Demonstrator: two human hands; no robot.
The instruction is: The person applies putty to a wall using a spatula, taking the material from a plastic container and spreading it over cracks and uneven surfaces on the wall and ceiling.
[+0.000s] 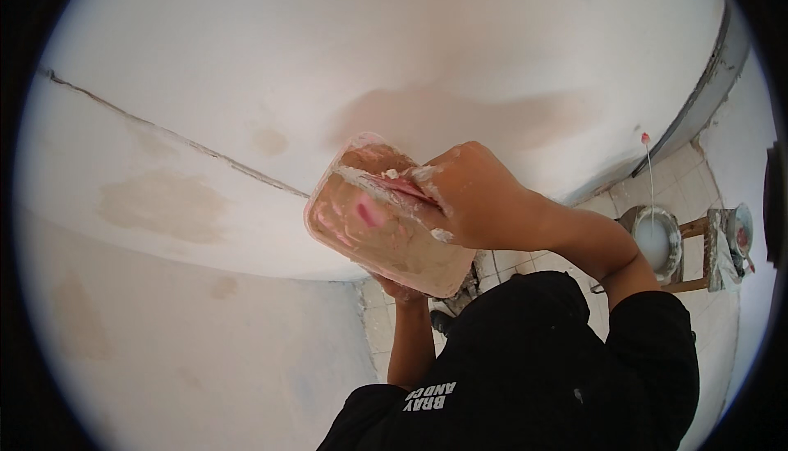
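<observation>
A shallow pinkish plastic tray [392, 264] is held tilted in front of me, smeared with putty and marked by a bright pink patch. My left hand [400, 288] supports it from below; the tray hides most of those fingers. Over the tray, my right hand [476, 192] is closed round a pink, putty-coated spreader [406, 188]. The spreader's edge is near the putty in the tray; I cannot tell whether it touches. White putty sticks to my right knuckles and fingers.
A white wall [271, 32] with damp-looking patches stands close ahead, crossed by a dark crack [189, 141]. At right, a bucket [657, 242] of pale liquid holds a thin red-tipped stick. Beside it are a wooden frame [694, 229] and a smaller tub [742, 229] above the tiled floor [685, 176].
</observation>
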